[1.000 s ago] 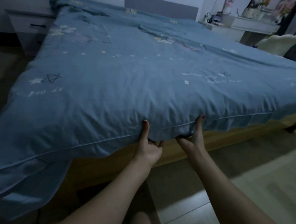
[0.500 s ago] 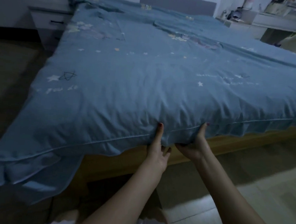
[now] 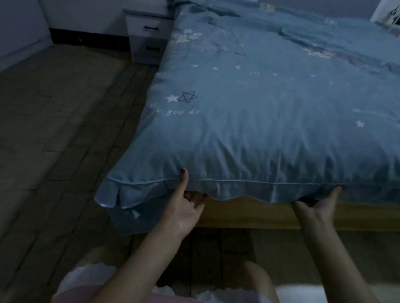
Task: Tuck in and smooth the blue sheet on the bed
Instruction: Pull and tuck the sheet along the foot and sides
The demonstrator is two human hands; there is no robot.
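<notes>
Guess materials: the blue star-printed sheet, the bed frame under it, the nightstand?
Blue star-printed sheet: woven cloth, likely cotton, matte; it creases finely and has a piped, ruffled hem.
Tan bed frame: looks like wood or wood veneer, smooth, warm-toned board.
Pale grey two-drawer nightstand: probably painted or laminated board, flat even finish; dim light leaves it open.

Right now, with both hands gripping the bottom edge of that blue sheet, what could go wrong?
The left hand and right hand pinch the blue sheet at only two spots, so a pull may bunch the already creased fabric between them. The corner frill hangs loose off the bed frame and could stay untucked. The room is dim, so small wrinkles might go unnoticed.
</notes>
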